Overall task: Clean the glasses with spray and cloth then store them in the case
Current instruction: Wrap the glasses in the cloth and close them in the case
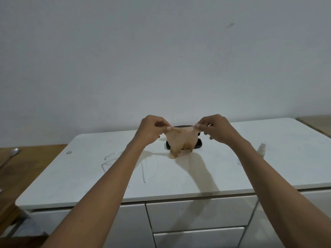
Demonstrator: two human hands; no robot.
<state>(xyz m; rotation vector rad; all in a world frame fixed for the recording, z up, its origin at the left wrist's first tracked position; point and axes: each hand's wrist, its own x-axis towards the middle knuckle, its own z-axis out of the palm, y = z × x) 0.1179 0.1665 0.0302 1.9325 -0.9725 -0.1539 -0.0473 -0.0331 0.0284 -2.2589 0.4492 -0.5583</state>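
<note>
A beige cloth (180, 140) hangs stretched between both hands above the white cabinet top (223, 167). My left hand (152, 129) pinches its left corner and my right hand (215, 128) pinches its right corner. Behind the cloth lies a black glasses case (198, 144), open and partly hidden. Clear-framed glasses (125, 162) lie on the top to the left, partly under my left forearm. A small white spray bottle (261, 149) stands at the right, beside my right forearm.
A wooden table (21, 169) with a metal spoon (12, 153) adjoins the cabinet on the left. White drawers (197, 215) face me below the top. A plain wall rises behind. Another wooden surface (317, 122) shows at far right.
</note>
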